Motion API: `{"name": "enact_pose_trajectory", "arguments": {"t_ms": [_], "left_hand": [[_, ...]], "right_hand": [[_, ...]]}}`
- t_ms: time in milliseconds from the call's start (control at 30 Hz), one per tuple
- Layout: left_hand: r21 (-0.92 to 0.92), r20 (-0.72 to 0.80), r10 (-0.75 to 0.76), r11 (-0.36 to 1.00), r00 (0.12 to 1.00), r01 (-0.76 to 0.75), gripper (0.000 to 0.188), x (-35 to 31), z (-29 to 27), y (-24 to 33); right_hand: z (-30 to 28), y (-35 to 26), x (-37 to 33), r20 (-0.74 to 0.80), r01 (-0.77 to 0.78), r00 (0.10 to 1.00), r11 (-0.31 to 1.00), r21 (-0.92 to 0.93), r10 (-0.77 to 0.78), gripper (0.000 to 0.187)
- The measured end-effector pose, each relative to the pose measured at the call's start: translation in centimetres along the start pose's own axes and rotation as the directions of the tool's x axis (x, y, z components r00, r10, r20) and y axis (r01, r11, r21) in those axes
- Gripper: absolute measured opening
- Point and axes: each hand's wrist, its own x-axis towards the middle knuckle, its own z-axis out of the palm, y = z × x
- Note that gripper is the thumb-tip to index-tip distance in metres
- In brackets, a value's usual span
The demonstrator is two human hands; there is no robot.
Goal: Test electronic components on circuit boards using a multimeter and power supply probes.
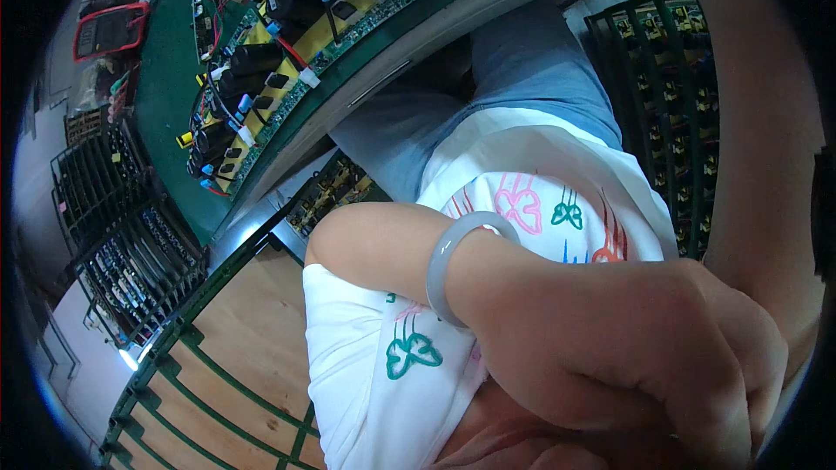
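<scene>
My left arm bends across my chest, with a pale bangle [442, 270] round the wrist. My left hand [670, 348] is large and close at the lower right. Its fingers curl inward, and whatever they may hold is hidden. Along the right edge stretches my right arm [766, 148], beside the left hand's knuckles. My right hand itself cannot be seen. Behind the left forearm is my white shirt [557, 200] with coloured butterfly drawings. Neither hand is near the green-topped bench [165, 148] ahead, where circuit boards [287, 96] with black cylindrical parts and coloured wires lie.
A red-framed meter [111, 32] lies at the bench's far left. Dark racks [131, 252] full of boards stand at left, and another board rack [662, 104] is right of my legs. A green metal frame with a wooden panel [252, 331] fills the lower left.
</scene>
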Motion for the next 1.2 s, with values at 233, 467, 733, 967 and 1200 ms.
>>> {"name": "enact_pose_trajectory", "arguments": {"t_ms": [233,467,733,967,1200], "left_hand": [[0.065,-0.074,-0.045,0.997,0.996,0.05,0.028,-0.7,-0.2,-0.2],[0.171,-0.11,-0.076,0.981,0.991,0.094,0.026,-0.2,-0.3,-0.3],[0.482,-0.376,-0.375,0.702,0.847,0.524,0.031,0.1,-3.4,7.6],[0.742,-0.556,-0.31,0.232,0.771,0.629,0.028,-4.8,-5.3,14.9],[0.801,-0.58,0.012,-0.177,0.815,0.572,0.023,-4.7,-3.9,19.2]], "right_hand": [[3.0,1.0,1.7,0.102,-0.036,0.994,0.997,0.063,0.029,0.021],[4.6,1.6,5.5,0.161,-0.033,0.987,0.993,0.11,0.015,0.02],[4.8,5.2,12.2,-0.372,0.34,0.883,0.937,0.084,-0.287,0.021],[3.4,7.2,2.8,-0.12,0.29,0.956,0.804,0.518,-0.268,0.018],[4.0,7.4,-0.2,-0.149,0.378,0.923,0.755,0.536,-0.355,0.014]]}}
